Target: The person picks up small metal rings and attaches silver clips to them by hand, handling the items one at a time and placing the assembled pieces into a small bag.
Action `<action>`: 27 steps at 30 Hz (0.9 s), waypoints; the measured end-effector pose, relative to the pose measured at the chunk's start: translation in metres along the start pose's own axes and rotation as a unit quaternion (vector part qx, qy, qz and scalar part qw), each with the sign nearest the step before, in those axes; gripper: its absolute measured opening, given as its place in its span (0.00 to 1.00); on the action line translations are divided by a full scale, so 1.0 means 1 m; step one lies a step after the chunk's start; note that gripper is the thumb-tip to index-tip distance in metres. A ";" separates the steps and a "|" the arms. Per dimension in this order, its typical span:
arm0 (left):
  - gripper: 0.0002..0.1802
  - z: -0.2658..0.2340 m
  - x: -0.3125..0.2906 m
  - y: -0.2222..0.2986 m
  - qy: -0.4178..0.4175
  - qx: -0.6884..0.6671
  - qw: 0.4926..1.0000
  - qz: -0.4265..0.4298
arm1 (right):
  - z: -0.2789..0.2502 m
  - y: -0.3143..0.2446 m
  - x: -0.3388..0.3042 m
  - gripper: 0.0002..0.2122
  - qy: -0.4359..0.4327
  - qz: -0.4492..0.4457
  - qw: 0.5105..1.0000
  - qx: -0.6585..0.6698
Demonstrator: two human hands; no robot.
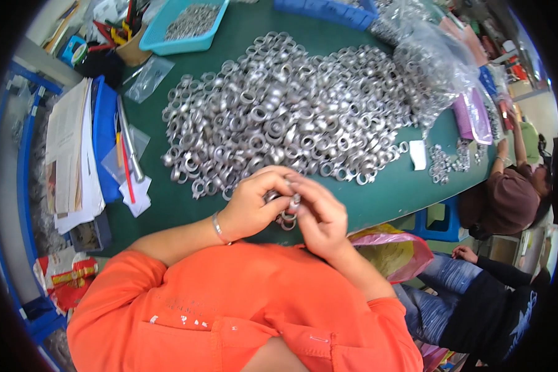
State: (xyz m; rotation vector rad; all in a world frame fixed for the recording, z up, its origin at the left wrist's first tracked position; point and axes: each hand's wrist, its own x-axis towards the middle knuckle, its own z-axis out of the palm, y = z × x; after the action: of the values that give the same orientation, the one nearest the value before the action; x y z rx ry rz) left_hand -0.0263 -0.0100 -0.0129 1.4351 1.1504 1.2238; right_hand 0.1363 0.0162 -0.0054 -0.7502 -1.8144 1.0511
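In front of my chest, above the near edge of the green table, my two hands meet with fingertips close together. Thumb and fingers of my left hand are curled around small silver metal rings, partly hidden by the fingers. My right hand is closed with bent fingers on a metal ring at the fingertips. More rings show just below, between the two hands; which hand bears them I cannot tell. Right beyond my hands spreads a broad pile of similar metal rings, several with small lugs.
A light-blue basket of small metal parts and a dark-blue tray stand at the back. Clear plastic bags lie at the right end of the pile. Papers and a pen-like metal rod lie left. Two other people sit right.
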 end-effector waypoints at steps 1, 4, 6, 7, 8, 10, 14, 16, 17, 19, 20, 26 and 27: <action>0.06 -0.001 0.001 0.002 0.012 0.007 1.000 -0.002 | 0.000 -0.007 0.001 0.13 -0.006 0.037 0.998 0.056; 0.06 0.001 0.004 0.002 0.044 0.065 0.997 0.025 | 0.002 -0.005 0.004 0.14 -0.011 0.012 0.998 -0.062; 0.07 -0.003 0.005 0.000 0.062 0.095 0.993 0.037 | 0.003 -0.010 0.009 0.12 0.003 0.008 0.992 -0.125; 0.08 -0.004 0.006 -0.001 0.074 0.119 0.987 0.075 | 0.002 -0.010 0.012 0.11 0.009 0.001 0.991 -0.130; 0.05 -0.001 0.004 0.005 0.073 -0.036 0.995 -0.054 | -0.006 -0.010 0.014 0.11 -0.006 0.062 0.991 -0.121; 0.06 -0.005 0.003 0.007 0.082 -0.141 0.978 -0.134 | -0.016 -0.004 0.025 0.08 0.029 0.191 0.981 -0.023; 0.10 -0.007 0.007 0.017 0.092 -0.218 0.959 -0.154 | -0.113 -0.018 0.113 0.05 0.211 0.180 0.960 0.030; 0.09 -0.011 0.005 0.017 0.058 -0.231 0.956 -0.173 | -0.170 -0.007 0.159 0.10 0.289 0.111 0.949 0.055; 0.09 -0.011 0.004 0.018 0.060 -0.233 0.955 -0.173 | -0.195 0.002 0.180 0.13 0.328 0.053 0.938 0.100; 0.09 -0.012 0.001 0.020 0.086 -0.285 0.934 -0.196 | -0.229 0.003 0.208 0.16 0.358 0.073 0.921 0.136; 0.10 -0.016 -0.002 0.019 0.081 -0.316 0.925 -0.193 | -0.228 0.005 0.209 0.17 0.374 0.068 0.919 0.109; 0.12 -0.017 0.000 0.018 0.079 -0.335 0.920 -0.188 | -0.103 -0.005 0.107 0.05 0.111 0.131 0.982 -0.080; 0.11 -0.016 0.002 0.020 0.084 -0.321 0.923 -0.193 | -0.076 -0.005 0.080 0.06 0.048 0.191 0.971 -0.139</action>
State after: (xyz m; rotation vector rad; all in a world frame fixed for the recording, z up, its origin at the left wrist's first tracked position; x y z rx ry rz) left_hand -0.0403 -0.0105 0.0083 0.5886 0.9523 1.2867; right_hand 0.1699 0.1058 0.0490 -1.3390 -1.7937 0.9859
